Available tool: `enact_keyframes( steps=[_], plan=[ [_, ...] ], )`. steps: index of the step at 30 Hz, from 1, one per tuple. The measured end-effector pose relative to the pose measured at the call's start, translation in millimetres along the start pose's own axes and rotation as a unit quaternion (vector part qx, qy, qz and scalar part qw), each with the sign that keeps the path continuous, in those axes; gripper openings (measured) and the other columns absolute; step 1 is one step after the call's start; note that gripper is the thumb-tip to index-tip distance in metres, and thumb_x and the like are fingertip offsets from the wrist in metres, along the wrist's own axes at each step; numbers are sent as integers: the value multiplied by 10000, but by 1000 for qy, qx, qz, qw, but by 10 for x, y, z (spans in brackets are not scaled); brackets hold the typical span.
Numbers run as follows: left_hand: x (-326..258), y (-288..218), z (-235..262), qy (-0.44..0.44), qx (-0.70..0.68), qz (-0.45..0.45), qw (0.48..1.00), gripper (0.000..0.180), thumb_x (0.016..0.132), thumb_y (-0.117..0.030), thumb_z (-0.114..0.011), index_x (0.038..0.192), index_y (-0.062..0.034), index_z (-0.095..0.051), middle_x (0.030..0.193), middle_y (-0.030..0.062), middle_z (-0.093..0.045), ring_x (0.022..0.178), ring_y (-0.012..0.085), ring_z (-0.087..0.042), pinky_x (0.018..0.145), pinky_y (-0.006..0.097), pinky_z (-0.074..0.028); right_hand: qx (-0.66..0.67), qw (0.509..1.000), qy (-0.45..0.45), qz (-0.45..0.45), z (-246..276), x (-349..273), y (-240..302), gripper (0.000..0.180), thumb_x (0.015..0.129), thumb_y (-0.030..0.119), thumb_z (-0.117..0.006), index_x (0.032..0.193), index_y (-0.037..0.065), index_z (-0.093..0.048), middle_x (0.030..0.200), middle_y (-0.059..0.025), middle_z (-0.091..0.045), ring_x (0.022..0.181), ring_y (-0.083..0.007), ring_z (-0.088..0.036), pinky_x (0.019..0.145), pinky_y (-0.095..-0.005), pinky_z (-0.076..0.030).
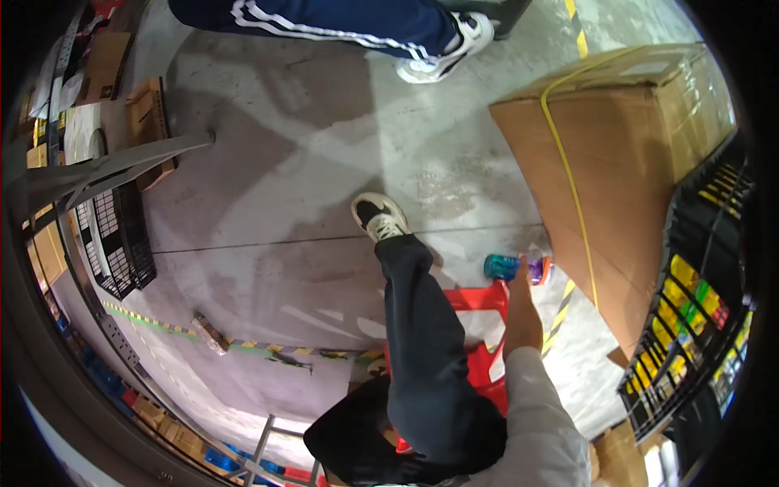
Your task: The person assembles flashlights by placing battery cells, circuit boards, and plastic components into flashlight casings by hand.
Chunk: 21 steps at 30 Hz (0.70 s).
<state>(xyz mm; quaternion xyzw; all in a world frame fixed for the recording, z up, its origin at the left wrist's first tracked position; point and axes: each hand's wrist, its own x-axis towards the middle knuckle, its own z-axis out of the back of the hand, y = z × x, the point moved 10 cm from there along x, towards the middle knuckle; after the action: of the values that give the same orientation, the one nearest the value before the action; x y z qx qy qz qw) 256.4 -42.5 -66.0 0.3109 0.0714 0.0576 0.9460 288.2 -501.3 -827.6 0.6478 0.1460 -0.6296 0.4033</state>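
My right arm, in a light grey sleeve, reaches down and forward past a red plastic stool (pixel 477 299). Low by the floor, my right hand (pixel 522 284) is closed around something bottle-like. Its teal part (pixel 501 266) shows to the left of my fingers, and a purple part with an orange end (pixel 539 269) shows to the right. Whether this is one bottle or two side by side, I cannot tell. My left hand is out of view. My leg in dark trousers (pixel 422 325) stretches out over the stool.
A large cardboard box (pixel 600 162) with a yellow strap stands at the right. Beside it is a black crate (pixel 690 325) of yellow packages. Metal shelving (pixel 105 166) and a black crate (pixel 118 235) line the left. Another person's leg (pixel 341 28) crosses the far side.
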Motion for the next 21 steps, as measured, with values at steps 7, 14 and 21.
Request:
enact_keyframes(
  steps=[7, 14, 21],
  plan=[
    [-1304, 440, -538, 73, -335, 276, 898, 398, 865, -257, -728, 1178, -35, -623, 1316, 187, -568, 1155, 364, -575, 956, 490, -471, -286, 882, 22, 373, -1394, -1623, 1596, 853, 598, 162, -870, 1337, 9, -471, 1212, -144, -602, 1052, -241, -620, 934, -373, -490],
    [195, 650, 889, -238, -611, 179, 733, 958, 772, -339, -834, 1515, -95, -279, 1360, 377, -425, 1190, 456, -540, 843, 450, -581, -422, 470, 542, 555, -3125, -6795, 1906, 699, 623, 210, -813, 1259, 88, -551, 1190, -113, -598, 1064, -320, -598, 920, -452, -491],
    [-1251, 820, 1265, -199, -645, 464, 574, 640, 715, -301, -847, 1270, -100, -598, 1271, 145, -562, 1088, 336, -628, 891, 399, -553, -406, -125, 649, 631, -1996, -9926, 485, 624, 562, 185, -762, 1179, 228, -682, 1158, -75, -627, 1071, -318, -595, 897, -479, -468]
  ],
)
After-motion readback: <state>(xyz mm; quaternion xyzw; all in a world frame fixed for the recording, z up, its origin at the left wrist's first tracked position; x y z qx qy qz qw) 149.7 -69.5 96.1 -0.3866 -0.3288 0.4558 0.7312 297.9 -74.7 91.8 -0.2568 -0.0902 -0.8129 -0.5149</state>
